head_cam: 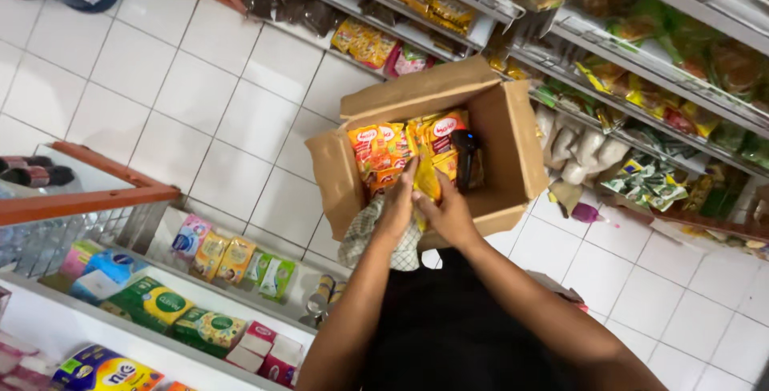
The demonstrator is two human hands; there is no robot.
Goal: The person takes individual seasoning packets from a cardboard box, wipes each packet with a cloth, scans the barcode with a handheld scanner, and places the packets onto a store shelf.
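Shop aisle, white tiled floor (pixel 200 94), shelves on both sides. We look down on an open cardboard box (pixel 513 143) held up at waist height between the shelving, flaps out, filled with yellow and orange snack packets (pixel 380 151); a dark scanner-like device (pixel 465 151) lies among them on the right. Our left hand (pixel 398 203) and right hand (pixel 450 213) meet at the near edge of the box, both closed on one yellow packet (pixel 427 184) that stands tilted just inside the rim. Fingers are curled round it; we cannot tell which hand carries the weight. A checked cloth (pixel 364 235) hangs under the left wrist, against the box front. Right shelf (pixel 641 46) holds green, yellow and white packets; lower left shelf (pixel 240 259) holds small cartons and pouches. We judge the step as lifting a packet out of the box, barely begun since the packet sits within the opening. The next move would call for drawing it clear of its neighbours without tipping the box.
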